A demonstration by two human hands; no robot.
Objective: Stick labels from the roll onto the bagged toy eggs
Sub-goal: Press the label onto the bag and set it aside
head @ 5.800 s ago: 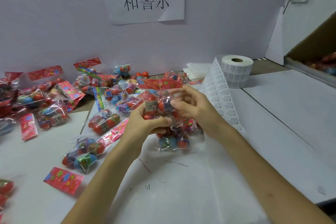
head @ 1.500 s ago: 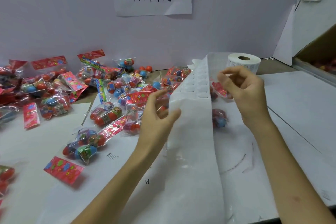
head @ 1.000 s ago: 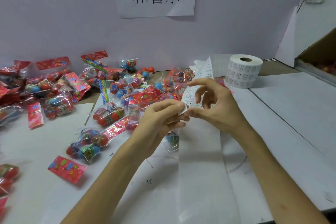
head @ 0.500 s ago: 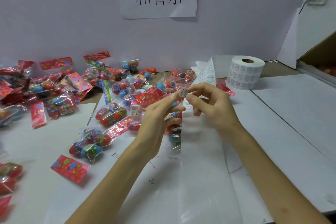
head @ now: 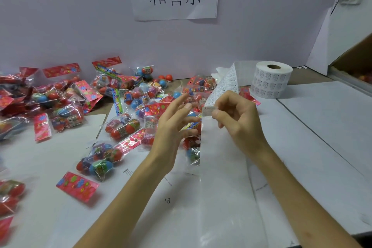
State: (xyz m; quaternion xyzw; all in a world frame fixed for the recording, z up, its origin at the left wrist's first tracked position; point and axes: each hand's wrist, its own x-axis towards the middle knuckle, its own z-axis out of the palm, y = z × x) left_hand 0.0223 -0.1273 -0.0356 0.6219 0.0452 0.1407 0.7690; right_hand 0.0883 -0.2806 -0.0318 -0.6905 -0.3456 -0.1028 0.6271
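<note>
Far left to centre, tabletop [head: 322, 127]: loose bagged toy eggs [head: 60, 106], heaped within my reach, likely awaiting labels.
Left hand [head: 175, 127]: upper fingers straight, lower fingers seemingly curled on one bag [head: 193, 151], raised to meet the sticker.
Label [head: 208, 110]: peeled, pinched at its edge by my right hand [head: 239, 121], probably so the glue touches nothing.
Backing strip [head: 221, 187]: draped toward me, bare.
Roll [head: 271, 80]: upright, far right, feeding the strip.
</note>
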